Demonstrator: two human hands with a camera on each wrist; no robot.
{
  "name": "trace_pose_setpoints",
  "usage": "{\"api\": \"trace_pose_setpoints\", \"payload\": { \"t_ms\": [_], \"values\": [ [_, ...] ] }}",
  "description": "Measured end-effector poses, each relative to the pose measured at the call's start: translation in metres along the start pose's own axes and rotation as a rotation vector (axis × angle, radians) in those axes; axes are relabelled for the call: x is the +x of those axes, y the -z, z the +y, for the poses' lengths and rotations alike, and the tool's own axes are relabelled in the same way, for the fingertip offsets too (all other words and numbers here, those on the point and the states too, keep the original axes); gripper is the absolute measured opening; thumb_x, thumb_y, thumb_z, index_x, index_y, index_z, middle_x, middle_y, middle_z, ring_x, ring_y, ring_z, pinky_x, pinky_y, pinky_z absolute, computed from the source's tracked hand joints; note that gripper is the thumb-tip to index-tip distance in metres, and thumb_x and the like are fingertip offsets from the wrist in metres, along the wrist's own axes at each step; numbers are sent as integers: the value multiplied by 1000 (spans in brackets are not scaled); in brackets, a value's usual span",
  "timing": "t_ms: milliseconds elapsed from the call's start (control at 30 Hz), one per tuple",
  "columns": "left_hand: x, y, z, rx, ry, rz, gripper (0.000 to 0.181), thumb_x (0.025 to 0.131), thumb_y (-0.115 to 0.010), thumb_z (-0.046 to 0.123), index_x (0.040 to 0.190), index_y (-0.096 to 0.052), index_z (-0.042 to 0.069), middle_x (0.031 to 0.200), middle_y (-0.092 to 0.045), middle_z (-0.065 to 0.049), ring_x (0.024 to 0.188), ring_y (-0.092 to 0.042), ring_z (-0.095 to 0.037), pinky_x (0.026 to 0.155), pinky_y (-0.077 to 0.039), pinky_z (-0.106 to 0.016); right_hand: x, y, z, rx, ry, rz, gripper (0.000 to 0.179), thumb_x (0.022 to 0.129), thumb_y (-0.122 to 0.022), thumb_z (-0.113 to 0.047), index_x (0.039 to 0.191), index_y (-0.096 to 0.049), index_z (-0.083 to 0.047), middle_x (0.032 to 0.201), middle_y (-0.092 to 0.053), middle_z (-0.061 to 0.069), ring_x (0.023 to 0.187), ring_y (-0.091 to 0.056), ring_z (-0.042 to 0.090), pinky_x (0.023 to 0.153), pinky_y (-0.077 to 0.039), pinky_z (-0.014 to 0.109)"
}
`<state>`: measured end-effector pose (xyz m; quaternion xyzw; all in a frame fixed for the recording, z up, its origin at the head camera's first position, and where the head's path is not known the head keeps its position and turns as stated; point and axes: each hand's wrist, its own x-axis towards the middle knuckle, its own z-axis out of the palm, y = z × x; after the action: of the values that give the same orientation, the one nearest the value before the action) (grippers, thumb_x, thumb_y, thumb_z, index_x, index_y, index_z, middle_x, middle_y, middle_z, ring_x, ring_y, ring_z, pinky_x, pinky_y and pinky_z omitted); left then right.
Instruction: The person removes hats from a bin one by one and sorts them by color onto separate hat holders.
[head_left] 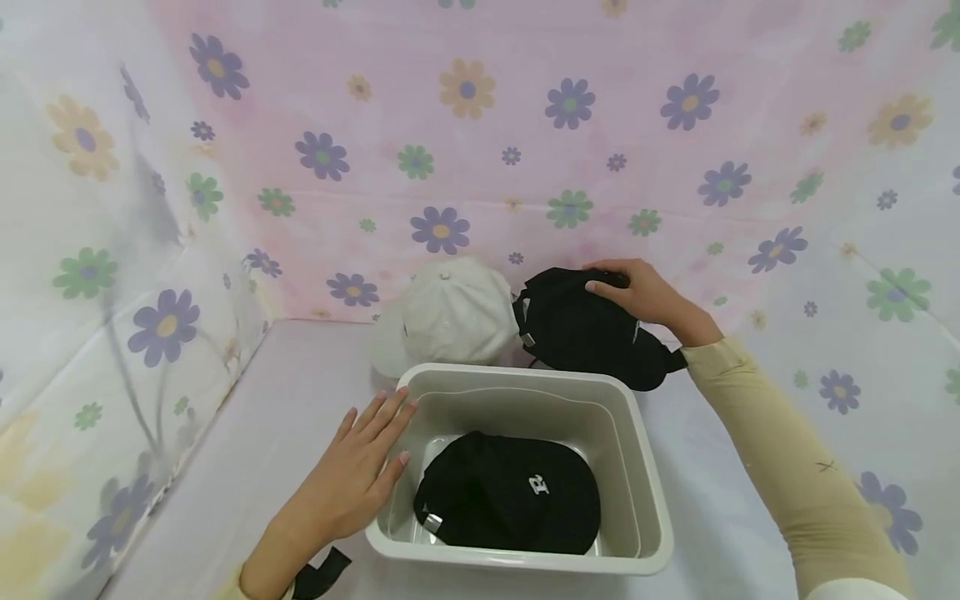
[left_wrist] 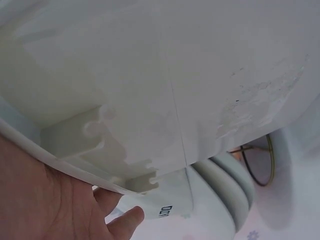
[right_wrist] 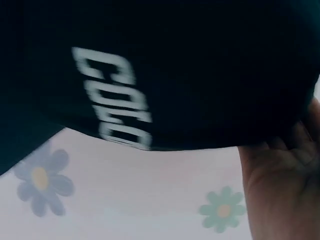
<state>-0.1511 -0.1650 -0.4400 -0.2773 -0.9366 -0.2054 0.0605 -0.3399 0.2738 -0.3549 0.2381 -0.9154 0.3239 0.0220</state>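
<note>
My right hand (head_left: 648,292) grips a black cap (head_left: 592,329) at the back right, thumb on its crown. White letters "COLO" show on that cap (right_wrist: 160,75) in the right wrist view, with the hand (right_wrist: 285,175) at its edge. My left hand (head_left: 356,467) rests on the left rim of a pale grey plastic bin (head_left: 652,500), fingers extended. Inside the bin lies another black cap (head_left: 517,496) with a white letter on its front and a metal buckle at the back. From the left wrist, the outer wall of the bin (left_wrist: 135,65) fills most of the view.
A white cap (head_left: 461,308) sits behind the bin, left of the gripped black cap. Flowered cloth (head_left: 480,150) hangs at the back and both sides. The bin stands on a pale table surface (head_left: 300,367). A black strap (head_left: 322,575) is at the left wrist.
</note>
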Motion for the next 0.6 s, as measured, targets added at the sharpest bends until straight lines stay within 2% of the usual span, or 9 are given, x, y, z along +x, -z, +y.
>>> {"api": "trace_pose_setpoints", "payload": {
  "t_ms": [133,267,600],
  "values": [
    [0,-2,0,-2,8,-9,57,108,-47,33,159,-36,12,168,-25,-8,152,-26,-41,116,-20,-70,-6,-7,8,103,19,20,42,106,-57,-19,145,-55,-4,151,-51,19,142,-44,37,116,-35,56],
    [0,-2,0,-13,15,-16,56,108,-46,34,159,-36,11,168,-24,-8,152,-25,-41,117,-18,-70,-10,-13,14,149,26,29,45,108,-52,-20,150,-48,-4,155,-45,18,146,-38,37,119,-30,57],
    [0,-1,1,-34,21,-21,56,108,-45,35,159,-37,11,169,-23,-8,154,-20,-40,118,-18,-69,-17,-18,20,215,17,23,49,109,-49,-16,156,-38,-3,158,-38,24,145,-37,41,118,-28,60]
  ]
}}
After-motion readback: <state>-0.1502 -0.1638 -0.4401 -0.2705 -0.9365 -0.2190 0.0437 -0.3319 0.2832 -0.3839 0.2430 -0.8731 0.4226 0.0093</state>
